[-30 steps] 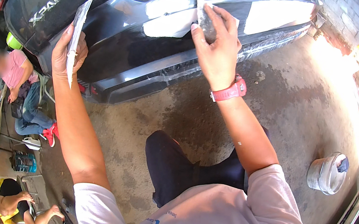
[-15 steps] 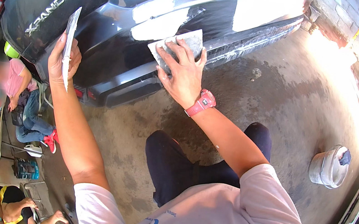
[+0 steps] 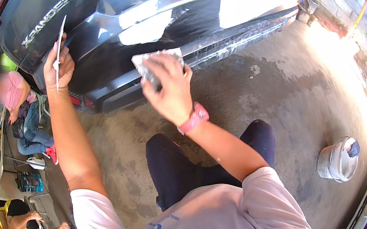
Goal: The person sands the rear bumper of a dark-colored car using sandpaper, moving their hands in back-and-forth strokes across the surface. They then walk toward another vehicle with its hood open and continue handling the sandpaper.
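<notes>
My left hand (image 3: 50,70) is raised and closed around a thin flat plate (image 3: 62,34), seen nearly edge-on, with whitish paste on its surface. To its right, my right hand (image 3: 170,89) grips a flat grey spreader (image 3: 139,63) smeared with pale paste; motion blurs the fingers. Both hands are in front of the rear of a dark car (image 3: 93,55). Its bumper (image 3: 224,43) has whitish smears along the lower edge. Whether the spreader touches the bumper I cannot tell.
A paste-streaked bucket (image 3: 331,158) with a dark cloth on its rim stands on the concrete floor (image 3: 242,94) at right. One person in a pink shirt (image 3: 19,91) sits at left; another in yellow and black (image 3: 15,212) is at lower left. A block wall (image 3: 345,15) rises at far right.
My right hand has moved left and toward me with the spreader, its wrist turning. My left hand and its plate have shifted slightly left. The car also appears farther left as the view moves.
</notes>
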The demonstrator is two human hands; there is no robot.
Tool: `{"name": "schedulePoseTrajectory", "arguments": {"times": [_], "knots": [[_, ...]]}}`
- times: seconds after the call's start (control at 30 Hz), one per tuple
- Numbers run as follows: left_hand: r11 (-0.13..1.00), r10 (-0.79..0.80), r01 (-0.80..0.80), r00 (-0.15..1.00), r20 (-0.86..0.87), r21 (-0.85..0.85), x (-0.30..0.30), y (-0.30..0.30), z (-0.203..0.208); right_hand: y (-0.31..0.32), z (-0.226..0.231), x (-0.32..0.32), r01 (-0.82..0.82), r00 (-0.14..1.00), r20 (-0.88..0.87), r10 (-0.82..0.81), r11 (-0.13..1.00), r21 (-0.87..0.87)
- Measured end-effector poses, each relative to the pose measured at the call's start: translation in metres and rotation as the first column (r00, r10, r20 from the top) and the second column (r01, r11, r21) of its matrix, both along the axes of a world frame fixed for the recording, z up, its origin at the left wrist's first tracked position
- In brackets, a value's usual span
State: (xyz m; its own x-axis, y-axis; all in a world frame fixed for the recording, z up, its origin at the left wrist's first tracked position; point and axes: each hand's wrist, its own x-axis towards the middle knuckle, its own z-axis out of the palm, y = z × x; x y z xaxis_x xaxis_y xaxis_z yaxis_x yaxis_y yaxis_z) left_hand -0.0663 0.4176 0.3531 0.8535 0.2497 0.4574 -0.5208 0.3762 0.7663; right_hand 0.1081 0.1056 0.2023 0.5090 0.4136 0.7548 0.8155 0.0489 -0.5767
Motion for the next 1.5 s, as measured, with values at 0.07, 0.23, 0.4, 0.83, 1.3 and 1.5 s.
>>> {"name": "schedulePoseTrajectory", "arguments": {"times": [0.07,0.23,0.4,0.83,1.3,1.5], "knots": [[0.972,0.234,-0.234,0.971,-0.052,0.022,0.000,-0.016,-0.004,-0.030,-0.023,-0.012,-0.148,0.983,-0.099,0.154,0.987,0.067],[0.765,0.641,-0.619,0.757,-0.124,0.179,-0.010,-0.124,-0.081,-0.114,-0.073,0.008,-0.218,0.270,-0.838,0.474,0.878,0.426],[0.710,0.610,-0.688,0.494,-0.620,0.150,0.015,-0.264,-0.230,-0.176,-0.090,0.007,-0.414,0.536,-0.763,0.360,0.900,0.134],[0.710,0.701,-0.618,0.573,-0.426,0.337,0.080,-0.309,-0.248,-0.206,-0.099,0.074,0.039,0.962,0.233,0.141,0.776,-0.630],[0.213,0.962,-0.681,0.271,-0.030,0.701,0.102,-0.272,-0.125,-0.203,-0.092,0.096,-0.219,0.970,-0.002,0.243,0.874,-0.435],[0.692,0.720,-0.716,0.677,-0.153,0.089,0.030,-0.117,-0.010,-0.216,-0.012,0.241,-0.095,0.468,-0.750,0.468,0.870,0.484]]}}
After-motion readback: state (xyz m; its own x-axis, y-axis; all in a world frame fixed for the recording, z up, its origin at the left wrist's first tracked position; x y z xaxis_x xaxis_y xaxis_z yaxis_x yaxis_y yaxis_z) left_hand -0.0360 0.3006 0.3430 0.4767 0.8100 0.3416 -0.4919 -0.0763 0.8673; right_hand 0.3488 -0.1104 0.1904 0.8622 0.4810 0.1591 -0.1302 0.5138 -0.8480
